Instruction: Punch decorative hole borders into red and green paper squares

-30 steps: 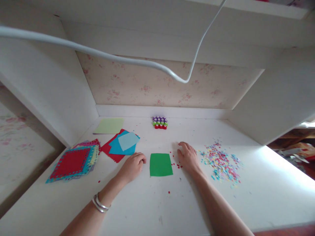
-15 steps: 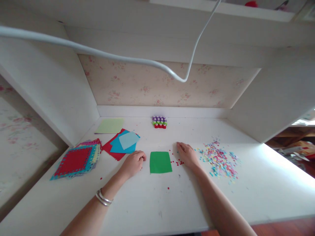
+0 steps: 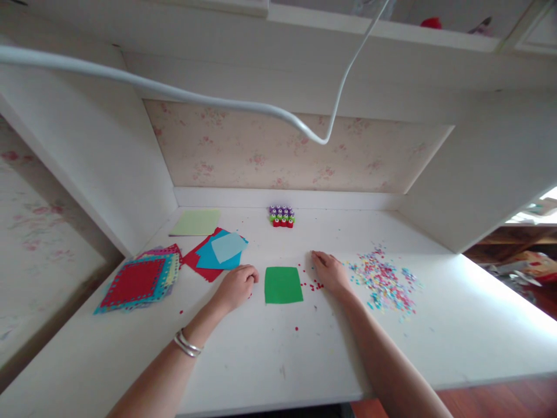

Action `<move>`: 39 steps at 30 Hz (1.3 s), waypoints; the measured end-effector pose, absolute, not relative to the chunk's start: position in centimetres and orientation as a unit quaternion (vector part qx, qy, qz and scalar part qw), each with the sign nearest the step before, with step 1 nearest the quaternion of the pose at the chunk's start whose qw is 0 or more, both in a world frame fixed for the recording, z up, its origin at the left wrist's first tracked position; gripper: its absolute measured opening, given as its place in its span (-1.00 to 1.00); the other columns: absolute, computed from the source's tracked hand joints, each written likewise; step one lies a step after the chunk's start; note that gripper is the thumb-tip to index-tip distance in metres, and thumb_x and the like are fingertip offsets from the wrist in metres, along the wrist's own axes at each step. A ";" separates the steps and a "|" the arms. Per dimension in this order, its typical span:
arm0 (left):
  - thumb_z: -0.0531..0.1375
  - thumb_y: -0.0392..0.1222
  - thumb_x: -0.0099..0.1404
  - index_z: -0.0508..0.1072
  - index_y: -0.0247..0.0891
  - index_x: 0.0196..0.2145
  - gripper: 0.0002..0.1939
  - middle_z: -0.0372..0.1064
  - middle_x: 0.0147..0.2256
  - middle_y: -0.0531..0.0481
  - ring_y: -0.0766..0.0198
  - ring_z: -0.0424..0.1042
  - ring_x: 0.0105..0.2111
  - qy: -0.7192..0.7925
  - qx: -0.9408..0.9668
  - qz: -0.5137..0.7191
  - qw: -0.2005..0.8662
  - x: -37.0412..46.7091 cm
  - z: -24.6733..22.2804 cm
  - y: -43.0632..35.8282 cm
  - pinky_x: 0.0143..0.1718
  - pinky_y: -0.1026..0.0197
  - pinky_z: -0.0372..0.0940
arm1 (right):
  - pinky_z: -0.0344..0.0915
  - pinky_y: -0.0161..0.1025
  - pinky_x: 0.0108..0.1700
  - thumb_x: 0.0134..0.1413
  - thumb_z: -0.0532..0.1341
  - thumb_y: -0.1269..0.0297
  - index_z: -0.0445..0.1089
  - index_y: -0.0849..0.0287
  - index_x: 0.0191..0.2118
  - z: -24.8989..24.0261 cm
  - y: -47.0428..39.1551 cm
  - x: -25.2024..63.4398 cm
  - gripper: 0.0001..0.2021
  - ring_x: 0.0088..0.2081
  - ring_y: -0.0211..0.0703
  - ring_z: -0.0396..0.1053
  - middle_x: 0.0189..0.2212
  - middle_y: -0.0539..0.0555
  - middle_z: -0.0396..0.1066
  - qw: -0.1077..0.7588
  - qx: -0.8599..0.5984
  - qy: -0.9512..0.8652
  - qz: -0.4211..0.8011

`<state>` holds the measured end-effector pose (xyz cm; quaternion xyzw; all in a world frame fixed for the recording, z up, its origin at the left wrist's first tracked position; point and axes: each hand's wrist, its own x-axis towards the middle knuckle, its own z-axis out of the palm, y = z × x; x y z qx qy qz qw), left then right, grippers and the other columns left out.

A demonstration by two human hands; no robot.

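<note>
A green square of paper (image 3: 283, 285) lies flat on the white table between my two hands. My left hand (image 3: 237, 285) rests on the tabletop to its left, fingers curled in and no object showing in them. On the other side of the square, my right hand (image 3: 329, 270) lies palm down with its fingers stretched forward, holding nothing. Small red paper dots (image 3: 316, 285) are scattered between the green square and my right hand. Just beyond my left hand lie overlapping red paper (image 3: 201, 264), blue paper (image 3: 220, 255) and pale blue paper (image 3: 228, 247).
Several small craft punches (image 3: 282, 216), purple, green and red, stand in rows at the back. A pile of coloured confetti (image 3: 385, 278) spreads on the right. Hole-edged paper squares (image 3: 137, 281) are stacked at left, near pale green paper (image 3: 195, 223). A white cable (image 3: 243, 107) hangs overhead.
The camera view has shifted slightly. Both hands and the papers stay in place on the table.
</note>
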<state>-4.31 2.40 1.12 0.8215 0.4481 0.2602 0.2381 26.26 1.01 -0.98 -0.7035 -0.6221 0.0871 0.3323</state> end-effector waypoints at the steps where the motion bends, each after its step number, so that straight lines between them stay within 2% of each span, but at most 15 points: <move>1: -0.03 -0.41 0.18 0.43 -0.19 -0.48 -0.72 0.46 -0.39 0.01 0.21 0.41 -0.30 0.447 0.822 0.261 0.237 -4.3 1.1 2.4 -0.20 0.21 0.23 | 0.26 -0.10 0.01 0.27 0.02 0.11 0.55 0.08 -0.08 -1.0 1.0 26.3 -0.62 -0.09 0.05 0.44 -0.13 0.16 0.54 0.334 -0.702 -0.622 0.088; 6: -0.04 -0.42 0.18 0.42 -0.19 -0.48 -0.72 0.46 -0.40 0.02 0.22 0.41 -0.30 0.443 0.825 0.262 0.233 -4.4 0.8 2.5 -0.21 0.21 0.22 | 0.25 -0.09 0.03 0.21 0.08 0.15 0.55 0.05 -0.12 -1.1 1.0 26.3 -0.68 -0.07 0.05 0.44 -0.11 0.12 0.53 0.352 -0.692 -0.623 0.095; 10: -0.04 -0.42 0.18 0.42 -0.19 -0.47 -0.71 0.45 -0.40 0.02 0.22 0.41 -0.30 0.440 0.827 0.260 0.233 -4.4 0.8 2.5 -0.22 0.22 0.22 | 0.28 -0.10 -0.01 0.22 0.07 0.13 0.54 0.13 -0.16 -0.8 0.5 25.7 -0.67 -0.10 0.04 0.45 -0.15 0.15 0.54 0.385 -0.686 -0.610 0.101; 15: -0.04 -0.42 0.18 0.43 -0.20 -0.47 -0.72 0.46 -0.39 0.01 0.21 0.41 -0.29 0.439 0.827 0.260 0.236 -4.5 0.8 2.6 -0.20 0.21 0.22 | 0.31 -0.27 -0.22 0.29 0.02 0.05 0.48 0.18 -0.16 0.4 -1.1 23.5 -0.62 -0.31 -0.13 0.44 -0.25 0.12 0.52 0.458 -0.641 -0.606 0.113; 18: -0.03 -0.42 0.18 0.43 -0.21 -0.47 -0.72 0.47 -0.38 0.01 0.21 0.41 -0.28 0.438 0.827 0.258 0.238 -4.5 0.7 2.7 -0.19 0.20 0.22 | 0.23 -0.32 -0.37 0.28 0.05 0.01 0.47 0.18 -0.17 1.1 -1.8 22.7 -0.63 -0.47 -0.21 0.35 -0.46 0.03 0.45 0.490 -0.618 -0.607 0.098; 21: -0.03 -0.42 0.17 0.43 -0.21 -0.46 -0.72 0.46 -0.39 0.00 0.21 0.41 -0.29 0.437 0.829 0.257 0.236 -4.5 0.6 2.8 -0.20 0.20 0.22 | 0.09 -0.33 -0.46 0.28 0.04 -0.04 0.42 0.17 -0.39 1.1 -1.7 22.9 -0.58 -0.58 -0.27 0.18 -0.66 -0.09 0.21 0.472 -0.645 -0.596 0.076; 24: -0.04 -0.43 0.17 0.43 -0.21 -0.46 -0.72 0.46 -0.40 0.00 0.21 0.40 -0.29 0.435 0.831 0.257 0.234 -4.4 0.7 2.7 -0.20 0.20 0.22 | -0.01 -0.32 -0.48 0.27 0.02 -0.10 0.23 0.15 -0.59 0.5 -1.1 23.5 -0.48 -0.59 -0.29 0.07 -0.70 -0.11 0.05 0.439 -0.675 -0.587 0.083; 30: -0.04 -0.42 0.17 0.42 -0.21 -0.47 -0.72 0.44 -0.42 0.01 0.22 0.40 -0.31 0.436 0.829 0.261 0.234 -4.4 0.7 2.7 -0.22 0.21 0.21 | -0.08 -0.29 -0.48 0.25 0.02 -0.06 0.22 0.14 -0.61 -0.2 0.0 23.9 -0.51 -0.57 -0.24 0.09 -0.69 -0.08 0.11 0.347 -0.706 -0.605 0.124; 39: -0.04 -0.42 0.17 0.41 -0.21 -0.47 -0.73 0.44 -0.41 0.02 0.24 0.40 -0.31 0.438 0.829 0.261 0.231 -4.5 0.5 2.7 -0.22 0.22 0.20 | -0.08 -0.28 -0.47 0.24 0.03 -0.03 0.27 0.14 -0.59 0.0 -0.2 23.9 -0.53 -0.55 -0.23 0.13 -0.67 -0.06 0.16 0.330 -0.700 -0.621 0.127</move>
